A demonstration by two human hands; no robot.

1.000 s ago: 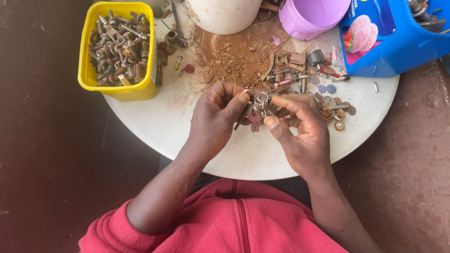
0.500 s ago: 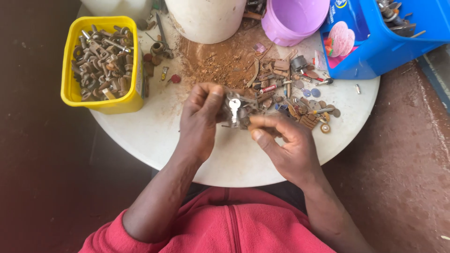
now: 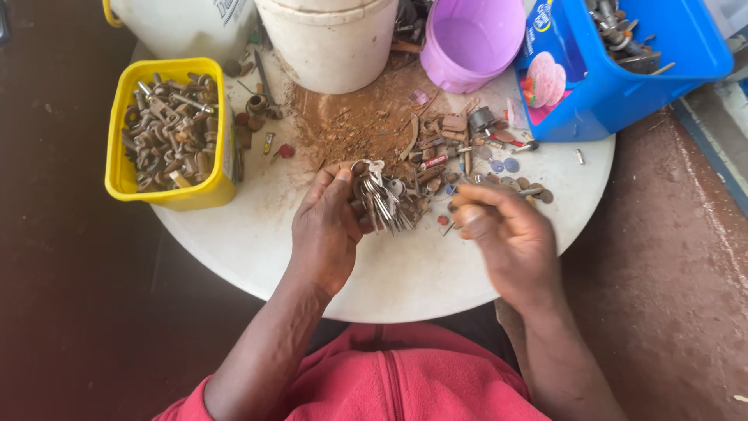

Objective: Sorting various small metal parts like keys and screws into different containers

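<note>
Where both hands met before, key bunch (image 3: 382,201) in left hand (image 3: 327,226) alone; right hand (image 3: 502,230) apart.

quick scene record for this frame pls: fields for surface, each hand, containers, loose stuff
surface: round white table
left hand: left hand grips a bunch of keys
right hand: right hand beside the keys, fingers curled; blurred, contents unclear
containers: yellow tub full of rusty metal parts; white bucket; purple cup; blue tub with metal bits
loose stuff: rust dust and small scrap pieces mid-table
</note>
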